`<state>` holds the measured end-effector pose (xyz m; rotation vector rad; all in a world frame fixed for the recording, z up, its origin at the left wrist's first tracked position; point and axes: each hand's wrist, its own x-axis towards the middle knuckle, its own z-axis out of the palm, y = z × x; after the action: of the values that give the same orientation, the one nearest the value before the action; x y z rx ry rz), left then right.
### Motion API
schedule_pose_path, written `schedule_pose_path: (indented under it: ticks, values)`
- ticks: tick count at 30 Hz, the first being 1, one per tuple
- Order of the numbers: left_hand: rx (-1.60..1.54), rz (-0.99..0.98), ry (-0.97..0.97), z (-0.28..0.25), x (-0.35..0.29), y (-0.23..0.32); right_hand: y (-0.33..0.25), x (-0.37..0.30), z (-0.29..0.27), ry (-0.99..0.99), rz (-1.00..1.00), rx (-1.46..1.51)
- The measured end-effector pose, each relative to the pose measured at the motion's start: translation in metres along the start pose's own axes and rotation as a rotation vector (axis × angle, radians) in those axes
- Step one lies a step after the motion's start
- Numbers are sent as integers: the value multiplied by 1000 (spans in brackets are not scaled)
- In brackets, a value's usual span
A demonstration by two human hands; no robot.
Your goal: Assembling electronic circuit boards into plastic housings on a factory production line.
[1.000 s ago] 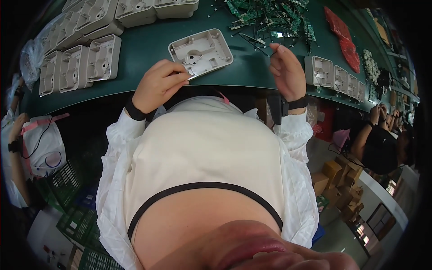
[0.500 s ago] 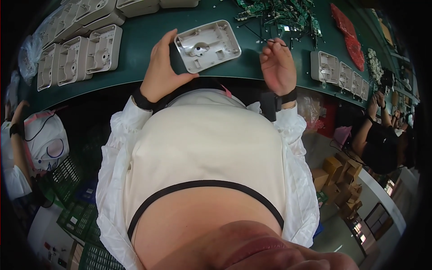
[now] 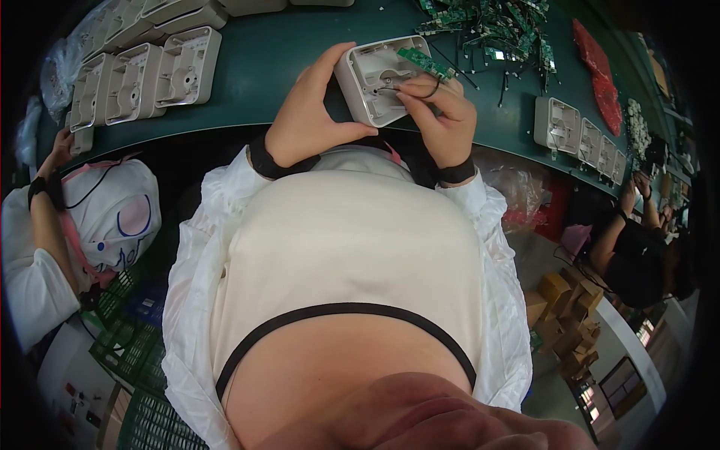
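A light grey plastic housing (image 3: 370,61), its hollow side up, is tilted at the front edge of the table. My left hand (image 3: 309,114) grips it from the left, fingers along the far left corner and thumb at the near edge. Over its right side, my right hand (image 3: 444,114) pinches the dark wire of a small green circuit board (image 3: 426,63). The board hangs across the far right rim, and the wire's end reaches into the housing. My fingers partly hide the housing's right wall.
A heap of green circuit boards (image 3: 495,30) with dark wires lies at the far right. Rows of similar housings (image 3: 187,67) stand on the left, and more housings (image 3: 561,124) on the right. Beyond these lies a red plastic bag (image 3: 596,79). Co-workers' arms (image 3: 51,214) show on both sides.
My right hand has moved left to the housing, bringing the wired circuit board over it. The housing has turned and tilted in my left hand. The co-worker on the left has reached closer.
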<state>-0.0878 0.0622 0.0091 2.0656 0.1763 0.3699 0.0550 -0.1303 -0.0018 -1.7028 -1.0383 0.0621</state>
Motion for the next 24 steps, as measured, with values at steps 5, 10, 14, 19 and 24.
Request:
schedule_pose_path:
  ticks: [5, 10, 14, 19, 24]
  values:
    - [-37, -14, -6, 0, 0, -2, -5, 6, -7, -82, -27, -85]
    - [-51, 5, -21, -1, 0, -2, -12, 6, -3, -82, 56, -104]
    - [-195, 4, -42, 1, 2, 1, -17, 12, 1, -136, -165, -209]
    - [-327, -119, -102, -3, 2, 5, -28, 21, -1, -215, -163, -400]
    - [-318, -147, -131, -8, 1, 1, -14, 21, -10, -80, -153, -276]
